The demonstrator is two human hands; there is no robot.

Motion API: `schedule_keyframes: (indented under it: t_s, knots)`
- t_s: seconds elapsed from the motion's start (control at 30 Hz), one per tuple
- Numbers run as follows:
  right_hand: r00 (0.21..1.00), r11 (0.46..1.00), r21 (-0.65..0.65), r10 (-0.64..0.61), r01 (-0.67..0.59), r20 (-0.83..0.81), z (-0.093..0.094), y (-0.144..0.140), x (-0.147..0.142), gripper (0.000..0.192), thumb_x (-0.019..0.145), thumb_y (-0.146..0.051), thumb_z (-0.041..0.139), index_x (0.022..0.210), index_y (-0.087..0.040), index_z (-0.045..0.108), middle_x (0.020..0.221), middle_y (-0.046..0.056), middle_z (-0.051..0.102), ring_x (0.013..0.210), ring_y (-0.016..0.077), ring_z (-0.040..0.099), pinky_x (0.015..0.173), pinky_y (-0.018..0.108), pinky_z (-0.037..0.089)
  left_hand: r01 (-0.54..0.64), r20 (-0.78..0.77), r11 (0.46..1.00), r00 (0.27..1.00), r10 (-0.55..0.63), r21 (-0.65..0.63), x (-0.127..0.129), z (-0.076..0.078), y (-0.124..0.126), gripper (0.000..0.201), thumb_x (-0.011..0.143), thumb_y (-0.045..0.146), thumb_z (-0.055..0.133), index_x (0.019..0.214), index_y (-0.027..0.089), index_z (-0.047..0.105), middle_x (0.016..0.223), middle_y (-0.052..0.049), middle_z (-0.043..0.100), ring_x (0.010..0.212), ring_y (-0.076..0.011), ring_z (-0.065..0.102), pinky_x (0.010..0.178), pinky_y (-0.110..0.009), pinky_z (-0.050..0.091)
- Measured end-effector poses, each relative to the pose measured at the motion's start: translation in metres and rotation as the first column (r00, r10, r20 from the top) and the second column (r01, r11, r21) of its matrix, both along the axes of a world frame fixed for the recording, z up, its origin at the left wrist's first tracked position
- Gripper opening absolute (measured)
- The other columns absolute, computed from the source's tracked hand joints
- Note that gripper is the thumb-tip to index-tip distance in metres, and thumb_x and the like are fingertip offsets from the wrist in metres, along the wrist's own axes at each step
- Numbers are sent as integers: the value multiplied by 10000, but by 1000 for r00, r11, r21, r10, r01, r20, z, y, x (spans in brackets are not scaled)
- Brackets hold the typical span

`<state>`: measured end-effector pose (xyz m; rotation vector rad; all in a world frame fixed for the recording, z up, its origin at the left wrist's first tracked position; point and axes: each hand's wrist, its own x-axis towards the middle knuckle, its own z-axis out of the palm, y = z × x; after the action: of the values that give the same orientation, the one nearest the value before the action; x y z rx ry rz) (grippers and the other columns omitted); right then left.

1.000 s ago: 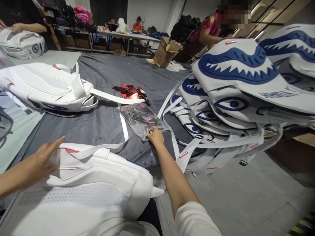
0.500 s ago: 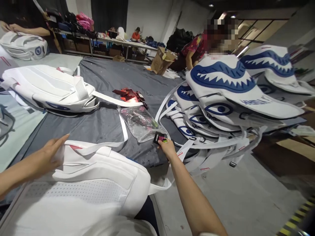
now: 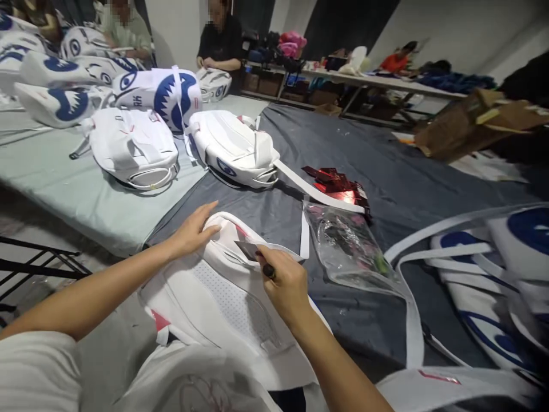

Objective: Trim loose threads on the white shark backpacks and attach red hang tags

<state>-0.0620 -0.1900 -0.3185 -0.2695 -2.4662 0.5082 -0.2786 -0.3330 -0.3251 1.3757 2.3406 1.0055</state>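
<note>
A white backpack (image 3: 231, 292) lies back panel up in front of me, over the near edge of the dark-covered table. My left hand (image 3: 193, 229) is at its top corner, thumb on the near side and fingers over the far side, gripping the edge. My right hand (image 3: 285, 280) is closed on a dark hang tag (image 3: 247, 250), held above the backpack's upper part. A small round black piece shows by the fingers; I cannot tell what it is. To the right, a clear plastic bag (image 3: 349, 243) holds dark, pink and green items. Shiny red tags (image 3: 338, 186) lie behind it.
Another white backpack (image 3: 234, 149) lies ahead, its strap reaching toward the red tags. More white-and-blue backpacks (image 3: 132, 146) crowd the pale table at left. Stacked backpacks (image 3: 489, 286) with loose straps stand at right. A cardboard box (image 3: 476, 126) is farther back. Several people work beyond.
My right hand has moved from beside the plastic bag to over the backpack, carrying the tag. The view has turned left. My left hand remains at the backpack's top.
</note>
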Motion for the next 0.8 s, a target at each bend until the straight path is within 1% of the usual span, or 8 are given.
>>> schedule_keyframes:
  t_s: [0.07, 0.1, 0.17, 0.23, 0.37, 0.57, 0.7, 0.8]
  knots:
    - [983, 998, 60, -36, 26, 177, 5, -9, -17, 315, 837, -43, 499, 999, -207, 714, 880, 44, 755, 828, 201, 697, 696, 286, 456, -84, 80, 996, 993, 85, -17, 5, -5, -17, 757, 933, 601, 412, 1510, 114, 364, 1563, -158, 418, 1447, -281, 408, 1212, -465, 325]
    - [953, 996, 87, -52, 27, 300, 9, -13, -23, 319, 802, -33, 528, 975, -218, 722, 859, 36, 755, 810, 207, 700, 661, 282, 429, -100, 107, 994, 989, 103, -37, 7, -6, -24, 746, 942, 616, 390, 1503, 125, 383, 1547, -150, 445, 1426, -287, 440, 1200, -470, 344]
    - [849, 993, 119, -71, 10, 524, 19, -18, -34, 322, 769, -39, 576, 954, -250, 735, 818, 19, 752, 771, 213, 698, 599, 279, 365, -83, 132, 995, 987, 88, -48, 12, -5, -33, 685, 963, 602, 363, 1487, 164, 416, 1512, -119, 500, 1380, -281, 499, 1169, -460, 388]
    - [761, 993, 117, -81, 6, 643, 26, -22, -42, 308, 786, -76, 609, 974, -279, 745, 820, 14, 756, 762, 214, 696, 580, 276, 324, -51, 119, 998, 991, 56, -38, 16, -4, -37, 623, 979, 559, 351, 1477, 193, 433, 1482, -94, 539, 1342, -271, 539, 1143, -448, 418]
    - [700, 994, 105, -104, 42, 706, 23, -27, -49, 296, 817, -86, 607, 992, -277, 748, 849, 25, 764, 777, 212, 694, 592, 273, 317, -31, 66, 999, 997, 32, -16, 17, -5, -37, 598, 985, 494, 353, 1485, 173, 424, 1476, -106, 543, 1348, -271, 534, 1136, -440, 426]
    - [759, 991, 122, -124, 60, 639, 4, -29, -42, 289, 818, -57, 589, 977, -250, 735, 896, 19, 762, 844, 198, 695, 619, 261, 350, -8, 18, 1000, 1000, 7, 30, 17, -13, -41, 608, 989, 494, 367, 1498, 165, 412, 1498, -95, 521, 1375, -257, 508, 1150, -405, 422]
    - [665, 998, 69, -49, -3, 745, 10, -31, -51, 259, 839, -93, 612, 974, -256, 760, 861, 43, 761, 824, 222, 708, 633, 269, 404, 38, 9, 999, 999, -38, 33, 16, -14, -43, 643, 987, 506, 375, 1522, 151, 368, 1513, -120, 499, 1394, -269, 487, 1151, -416, 420]
    - [615, 975, 216, -136, -57, 777, 16, -38, -61, 260, 893, -81, 543, 973, -188, 766, 934, 134, 735, 815, 254, 714, 616, 295, 447, 93, 5, 996, 996, -93, -3, 13, -18, -45, 765, 951, 555, 454, 1563, 133, 271, 1553, -150, 437, 1423, -289, 448, 1170, -441, 399]
